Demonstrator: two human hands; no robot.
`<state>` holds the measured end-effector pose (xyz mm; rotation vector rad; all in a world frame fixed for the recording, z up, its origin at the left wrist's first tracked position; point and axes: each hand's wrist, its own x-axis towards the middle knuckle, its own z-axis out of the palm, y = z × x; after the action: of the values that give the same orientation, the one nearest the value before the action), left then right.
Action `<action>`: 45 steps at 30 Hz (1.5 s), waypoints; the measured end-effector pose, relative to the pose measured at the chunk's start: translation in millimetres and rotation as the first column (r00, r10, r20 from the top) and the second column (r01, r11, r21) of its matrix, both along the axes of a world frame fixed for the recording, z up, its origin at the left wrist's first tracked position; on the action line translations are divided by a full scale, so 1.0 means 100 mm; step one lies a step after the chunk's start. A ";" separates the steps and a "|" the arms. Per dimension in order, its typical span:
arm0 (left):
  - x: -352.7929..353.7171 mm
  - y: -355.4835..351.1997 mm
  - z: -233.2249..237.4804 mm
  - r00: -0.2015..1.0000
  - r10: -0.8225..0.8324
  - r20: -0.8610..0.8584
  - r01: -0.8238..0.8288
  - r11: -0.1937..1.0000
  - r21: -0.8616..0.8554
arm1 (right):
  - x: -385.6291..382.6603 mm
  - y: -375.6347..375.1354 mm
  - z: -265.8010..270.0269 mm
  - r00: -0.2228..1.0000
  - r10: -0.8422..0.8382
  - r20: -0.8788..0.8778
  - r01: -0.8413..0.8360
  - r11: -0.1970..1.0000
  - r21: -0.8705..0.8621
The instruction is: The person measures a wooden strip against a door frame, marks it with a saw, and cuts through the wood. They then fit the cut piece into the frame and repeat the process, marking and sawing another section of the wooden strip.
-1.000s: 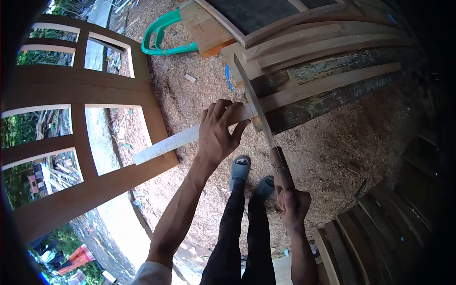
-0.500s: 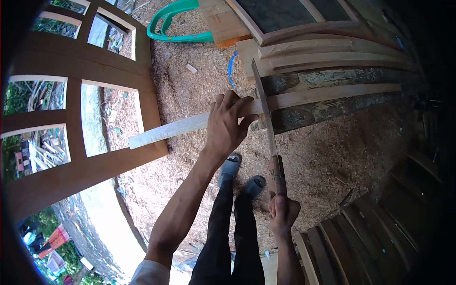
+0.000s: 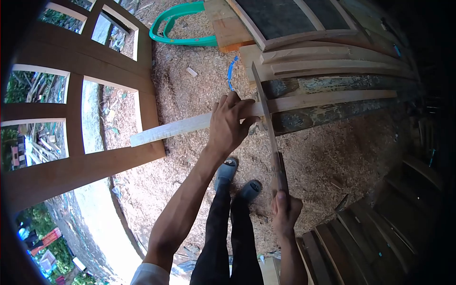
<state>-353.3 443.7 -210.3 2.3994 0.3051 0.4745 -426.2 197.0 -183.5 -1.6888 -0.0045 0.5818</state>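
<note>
A long pale wooden strip [image 3: 178,127] runs across the view, its right part lying on dark weathered beams [image 3: 323,113]. My left hand [image 3: 230,116] is closed around this strip, just left of the beams' ends. In my right hand [image 3: 286,209] is the handle of a handsaw [image 3: 267,116]. The saw's blade crosses the strip close to the fingers of my left hand, its tip pointing away from me. How deep the blade sits in the wood cannot be made out.
A wooden frame with openings [image 3: 154,109] stands at left. Several planks [image 3: 323,54] and a panel with dark panes [image 3: 280,19] lie at the upper right. A green plastic ring-shaped piece [image 3: 183,42] rests on the shavings-covered floor [image 3: 190,95]. More boards [image 3: 361,232] stand at lower right.
The saw and my right hand have shifted very slightly toward me. My left hand keeps its hold on the strip. The whole view has moved a little.
</note>
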 end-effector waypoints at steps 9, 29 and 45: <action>0.02 0.01 -0.03 0.998 -0.026 0.052 0.025 0.999 0.029 | -0.33 -0.26 0.20 0.998 0.042 0.046 -0.035 0.988 -0.153; 0.03 0.00 0.00 1.000 -0.019 0.019 0.018 1.000 0.025 | 0.39 0.40 0.04 0.996 0.017 0.085 -0.010 0.997 -0.074; 0.00 0.02 -0.03 1.000 0.014 0.009 -0.013 0.998 -0.057 | -0.05 0.09 0.13 1.000 -0.016 0.012 0.017 0.997 -0.069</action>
<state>-353.1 445.7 -213.0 2.3403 0.3264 0.4765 -431.1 205.6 -170.7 -1.7577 0.0216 0.5659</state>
